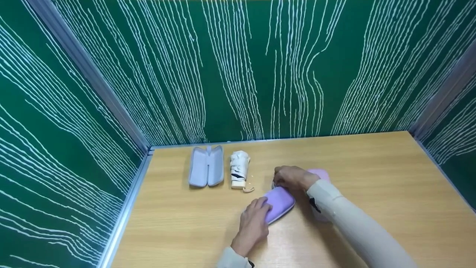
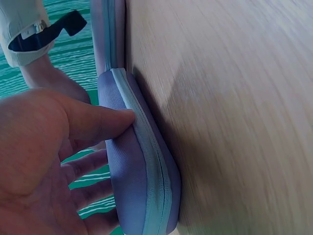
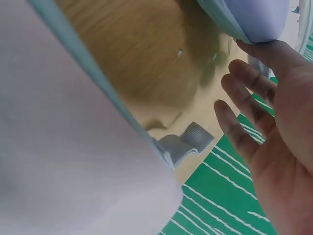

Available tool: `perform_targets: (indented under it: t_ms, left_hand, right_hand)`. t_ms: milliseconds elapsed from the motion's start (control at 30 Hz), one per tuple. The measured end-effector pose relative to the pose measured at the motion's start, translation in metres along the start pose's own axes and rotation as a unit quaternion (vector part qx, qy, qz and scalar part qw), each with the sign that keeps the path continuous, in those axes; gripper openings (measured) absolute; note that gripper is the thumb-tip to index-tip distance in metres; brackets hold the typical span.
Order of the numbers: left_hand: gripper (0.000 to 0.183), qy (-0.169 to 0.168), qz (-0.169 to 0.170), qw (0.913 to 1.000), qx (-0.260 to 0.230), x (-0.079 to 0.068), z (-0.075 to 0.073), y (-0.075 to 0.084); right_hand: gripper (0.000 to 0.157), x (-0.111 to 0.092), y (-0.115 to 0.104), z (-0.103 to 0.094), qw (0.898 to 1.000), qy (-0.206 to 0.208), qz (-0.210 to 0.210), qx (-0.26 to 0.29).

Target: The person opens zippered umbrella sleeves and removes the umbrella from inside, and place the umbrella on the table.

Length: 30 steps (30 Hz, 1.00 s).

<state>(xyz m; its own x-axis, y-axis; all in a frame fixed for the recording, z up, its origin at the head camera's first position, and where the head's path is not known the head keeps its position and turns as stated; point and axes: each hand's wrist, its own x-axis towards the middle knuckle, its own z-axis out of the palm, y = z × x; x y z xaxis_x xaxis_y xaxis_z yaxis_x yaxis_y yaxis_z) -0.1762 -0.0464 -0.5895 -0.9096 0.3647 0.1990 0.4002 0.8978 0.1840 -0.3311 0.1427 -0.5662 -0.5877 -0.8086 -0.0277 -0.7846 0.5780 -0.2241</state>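
Note:
A purple zippered case [image 1: 279,203] lies tilted on the table between both hands. My left hand [image 1: 254,219] grips its near end, thumb on the pale zip band [image 2: 146,147] and the other fingers against the opposite side. At the far corner, my right hand [image 1: 292,178] touches the case with its thumb; its other fingers, spread and slightly bent, show below the case in the right wrist view. A grey strap [image 3: 259,65] appears through the gap between thumb and forefinger. Under the right forearm stands a second, pinkish-lilac case [image 1: 319,173], partly hidden by the sleeve.
Toward the back left lies an open grey-blue glasses case [image 1: 198,167]. Beside it is a folded white umbrella [image 1: 240,167] with a small wrist loop. A grey strap loop [image 3: 188,142] sticks out from the pinkish case. Green walls with white lines enclose the wooden table [image 1: 178,230].

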Motion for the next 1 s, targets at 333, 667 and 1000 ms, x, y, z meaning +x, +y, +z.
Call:
perform_targets:
  t_ms: [333, 667, 1000]
  left_hand:
    - [0.049, 0.003, 0.000, 0.9999, -0.012, 0.001, 0.000, 0.001]
    - [0.048, 0.006, -0.008, 0.9997, -0.021, -0.002, -0.001, -0.005]
    - [0.048, 0.003, -0.007, 0.9998, -0.017, -0.001, -0.001, 0.001]
  right_hand:
    - [0.019, -0.006, 0.001, 0.005, 0.990, 0.061, -0.061, -0.108]
    - [0.023, -0.021, 0.000, 0.004, 0.984, 0.065, -0.028, -0.162]
    - [0.011, -0.023, -0.005, 0.011, 0.973, 0.111, -0.014, -0.201]
